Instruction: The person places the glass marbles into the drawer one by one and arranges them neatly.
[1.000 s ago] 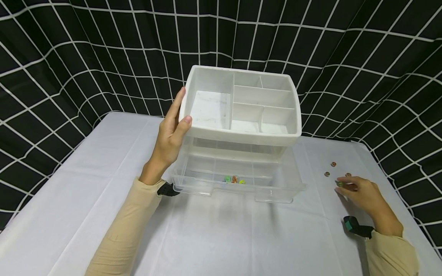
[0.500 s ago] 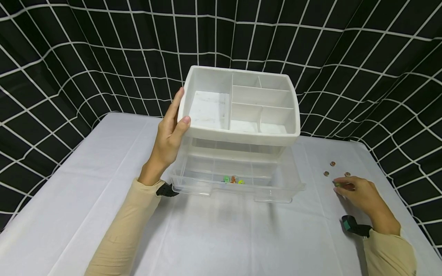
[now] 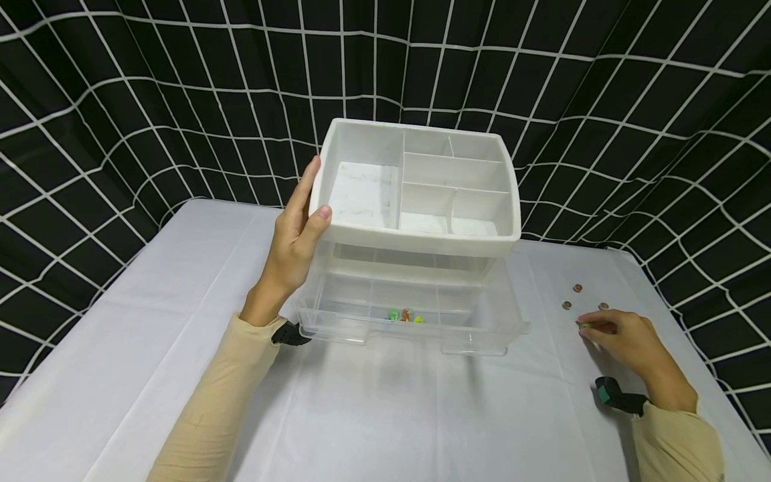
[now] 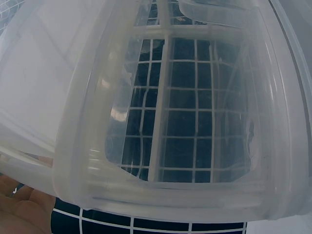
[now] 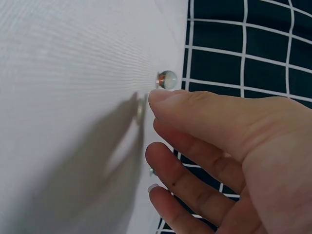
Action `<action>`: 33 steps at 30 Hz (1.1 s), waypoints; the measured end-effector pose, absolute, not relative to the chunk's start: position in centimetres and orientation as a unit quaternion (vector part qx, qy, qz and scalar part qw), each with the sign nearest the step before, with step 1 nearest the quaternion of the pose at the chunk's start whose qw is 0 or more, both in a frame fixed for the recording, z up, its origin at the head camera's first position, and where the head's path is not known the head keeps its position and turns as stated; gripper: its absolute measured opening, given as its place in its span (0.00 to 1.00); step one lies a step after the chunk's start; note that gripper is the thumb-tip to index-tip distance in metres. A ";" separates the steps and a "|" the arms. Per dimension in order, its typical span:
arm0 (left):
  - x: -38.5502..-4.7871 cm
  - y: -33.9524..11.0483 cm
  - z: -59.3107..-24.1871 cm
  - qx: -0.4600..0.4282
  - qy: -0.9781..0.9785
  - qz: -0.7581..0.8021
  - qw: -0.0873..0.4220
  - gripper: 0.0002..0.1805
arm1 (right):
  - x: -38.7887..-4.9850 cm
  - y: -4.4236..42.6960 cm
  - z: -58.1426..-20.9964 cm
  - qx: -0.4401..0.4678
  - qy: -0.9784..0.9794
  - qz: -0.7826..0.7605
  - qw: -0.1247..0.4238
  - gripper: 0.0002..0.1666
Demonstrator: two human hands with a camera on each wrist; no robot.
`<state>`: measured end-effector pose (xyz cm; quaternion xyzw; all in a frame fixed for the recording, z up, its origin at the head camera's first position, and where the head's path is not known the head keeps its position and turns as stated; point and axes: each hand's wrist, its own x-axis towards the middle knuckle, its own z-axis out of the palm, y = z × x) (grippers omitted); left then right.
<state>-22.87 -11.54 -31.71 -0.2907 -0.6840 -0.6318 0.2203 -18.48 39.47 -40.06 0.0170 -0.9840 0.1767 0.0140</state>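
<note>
My left hand point(image 3: 289, 248) holds the left edge of a white desk organizer point(image 3: 415, 242), its thumb on the front corner of the rim. Below the divided top tray, a clear plastic drawer point(image 3: 409, 333) is pulled out, seen close up in the left wrist view. Several coloured marbles lie in it, among them a green marble point(image 3: 393, 314) and an orange marble point(image 3: 405, 315). At the right, my right hand point(image 3: 629, 341) pinches a small green marble point(image 3: 583, 325) between thumb and finger, low over the table. In the right wrist view its thumb hides that marble.
Three more marbles lie close to the right hand: a far marble point(image 3: 578, 288), a left marble point(image 3: 567, 305) and a right marble point(image 3: 604, 306). A white cloth point(image 3: 385, 415) covers the table. Black curtain point(image 3: 241, 80) with a white grid stands behind and at the sides.
The right hand has shifted slightly left with the green marble in its fingertips. The left hand stays on the organizer, and the whole head view has moved a little.
</note>
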 end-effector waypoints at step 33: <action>-22.9 -11.6 -31.7 -0.285 -0.686 -0.632 0.221 0.35 | -18.0 37.4 -36.7 0.074 -0.974 0.191 0.100 0.14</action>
